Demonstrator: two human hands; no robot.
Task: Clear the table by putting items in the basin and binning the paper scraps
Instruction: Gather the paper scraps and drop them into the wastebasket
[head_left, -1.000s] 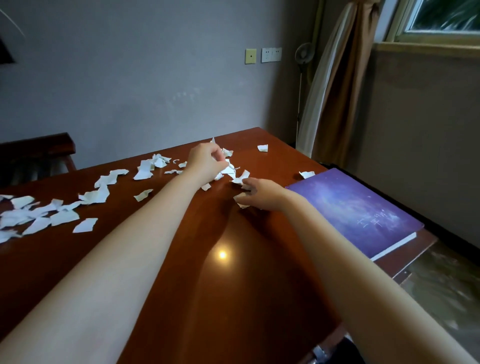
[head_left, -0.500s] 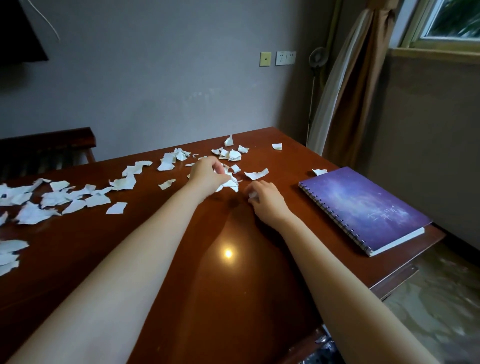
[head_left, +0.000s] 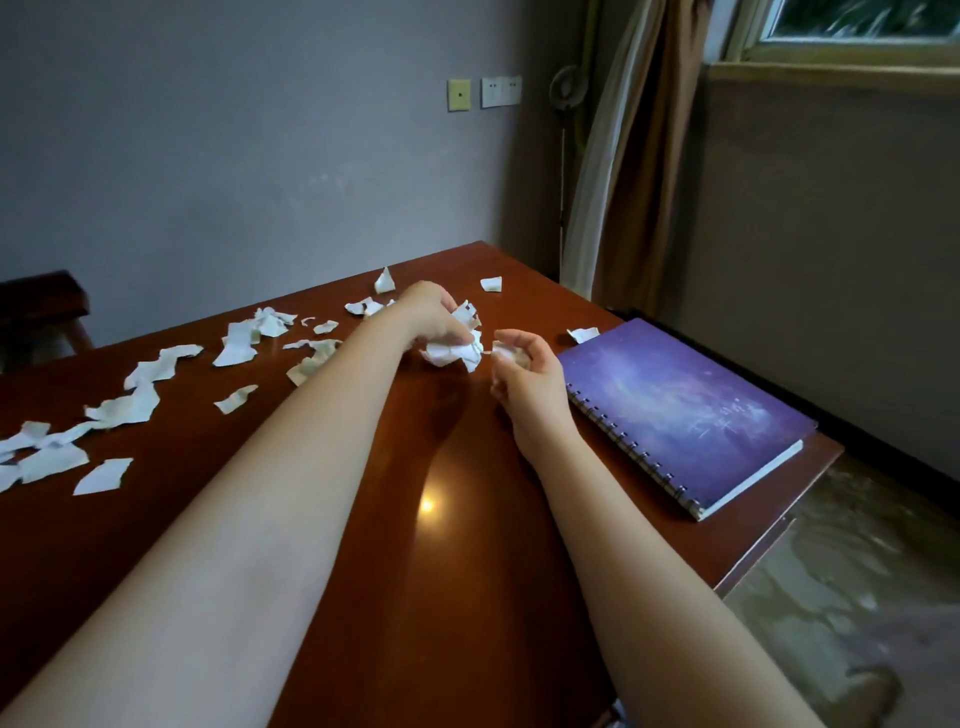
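Scrap-gathering step: left hand (head_left: 431, 317) clutches wad of scraps (head_left: 457, 349), right hand (head_left: 524, 364) pinches small scrap (head_left: 503, 352); next, sweep up far-left loose scraps (head_left: 124, 405).

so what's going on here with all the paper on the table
A person is gathering torn white paper scraps off a glossy reddish-brown wooden table. The left hand grips a crumpled bunch of white scraps, and the right hand pinches a small white scrap just beside it. Many scraps lie loose across the table's left side. A purple spiral-bound notebook lies untouched on the right.
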